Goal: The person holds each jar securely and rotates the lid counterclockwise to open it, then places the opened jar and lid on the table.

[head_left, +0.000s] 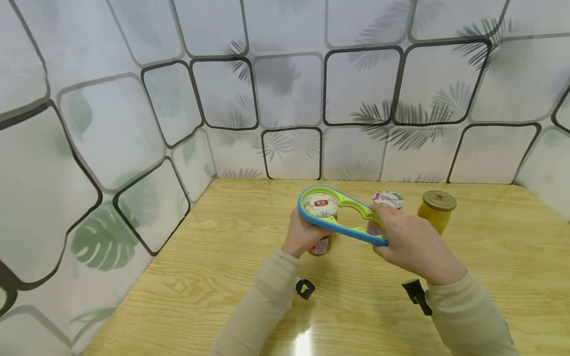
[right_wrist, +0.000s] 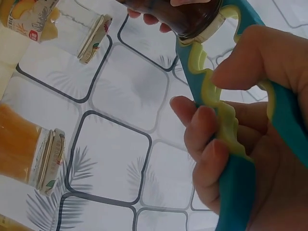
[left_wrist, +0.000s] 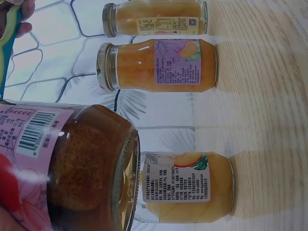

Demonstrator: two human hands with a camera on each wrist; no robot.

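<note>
My left hand [head_left: 301, 233] grips a glass jar [left_wrist: 82, 163] of dark fruit with a pink label, held up over the table. Around that jar's patterned lid [head_left: 320, 203] lies the loop of a blue and green jar opener [head_left: 343, 229]. My right hand [head_left: 411, 241] grips the opener's two handles, fingers curled round one side and thumb over the other, as the right wrist view shows. In that view the toothed green inner edges [right_wrist: 196, 60] meet the lid's rim.
Behind my right hand stand an orange fruit jar [left_wrist: 134, 65] with a purple label and a yellow jar [head_left: 435, 213] with a gold lid. Another pale fruit jar [left_wrist: 192, 188] stands beyond the held one. Patterned cloth walls [head_left: 289, 89] border the wooden table [head_left: 200, 277].
</note>
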